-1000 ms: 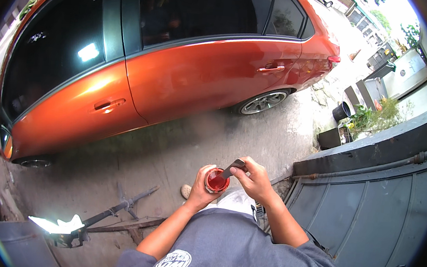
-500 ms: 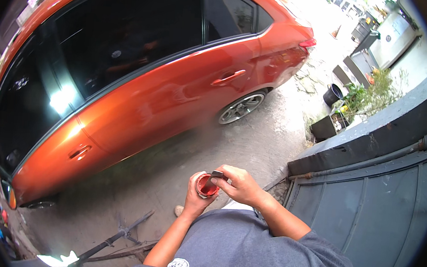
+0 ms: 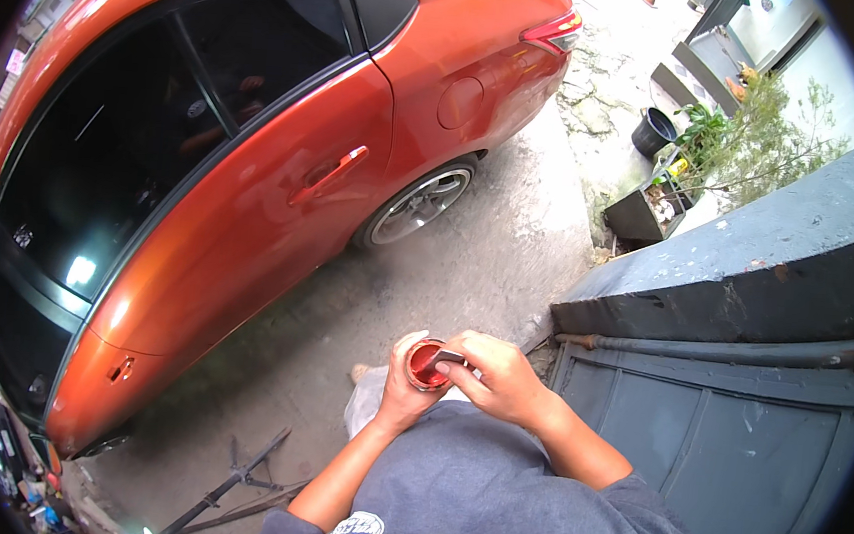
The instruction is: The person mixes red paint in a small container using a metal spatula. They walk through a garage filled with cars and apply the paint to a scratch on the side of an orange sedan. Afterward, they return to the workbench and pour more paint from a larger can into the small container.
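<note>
While left hand (image 3: 400, 385) grips tin (image 3: 426, 363), right hand (image 3: 495, 376) stirs.

We hold the can (image 3: 426, 363) near, at centre, between left hand (image 3: 400, 385) and right hand (image 3: 498, 378). The car (image 3: 255, 153) stands far left; the gate (image 3: 715, 430) stands right.

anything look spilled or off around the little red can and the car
Nothing stands out. The left hand holds the small can of red paint upright, the right hand dips a flat tool in, no spill shows.
</note>
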Motion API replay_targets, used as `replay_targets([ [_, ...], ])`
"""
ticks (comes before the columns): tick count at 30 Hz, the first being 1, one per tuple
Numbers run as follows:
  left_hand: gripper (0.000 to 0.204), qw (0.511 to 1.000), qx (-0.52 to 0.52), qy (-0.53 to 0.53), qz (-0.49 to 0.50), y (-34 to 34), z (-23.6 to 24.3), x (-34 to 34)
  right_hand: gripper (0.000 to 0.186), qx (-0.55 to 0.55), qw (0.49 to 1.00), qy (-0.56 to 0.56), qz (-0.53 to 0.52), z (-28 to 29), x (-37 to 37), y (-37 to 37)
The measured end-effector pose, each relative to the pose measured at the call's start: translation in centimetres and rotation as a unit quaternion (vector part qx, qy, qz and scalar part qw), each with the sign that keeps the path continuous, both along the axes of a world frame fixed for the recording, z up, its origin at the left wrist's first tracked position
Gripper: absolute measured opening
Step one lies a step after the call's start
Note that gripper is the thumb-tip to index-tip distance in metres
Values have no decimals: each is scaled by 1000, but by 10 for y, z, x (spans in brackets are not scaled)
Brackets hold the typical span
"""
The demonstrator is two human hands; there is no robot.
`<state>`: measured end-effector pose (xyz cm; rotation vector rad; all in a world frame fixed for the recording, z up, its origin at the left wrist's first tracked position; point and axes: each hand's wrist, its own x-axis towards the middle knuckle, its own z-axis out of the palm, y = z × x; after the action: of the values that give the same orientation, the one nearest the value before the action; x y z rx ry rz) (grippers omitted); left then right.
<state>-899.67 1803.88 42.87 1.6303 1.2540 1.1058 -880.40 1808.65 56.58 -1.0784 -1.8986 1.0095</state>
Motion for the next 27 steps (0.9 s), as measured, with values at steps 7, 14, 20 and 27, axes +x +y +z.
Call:
replay_targets([
  [7, 86, 998, -43, -44, 16, 53, -17, 40, 13, -32, 999, 4, -32, -13, 46, 45],
  [14, 87, 1000, -1, -25, 4, 157, -12, 82, 15, 69, 996, -21, -51, -13, 79, 140],
  [20, 85, 997, 25, -68, 36, 247, -24, 93, 18, 74, 997, -26, -20, -19, 76, 227],
  [27, 86, 989, 58, -43, 128, 322, -12, 73, 24, 178, 978, -71, 78, 6, 60, 314],
])
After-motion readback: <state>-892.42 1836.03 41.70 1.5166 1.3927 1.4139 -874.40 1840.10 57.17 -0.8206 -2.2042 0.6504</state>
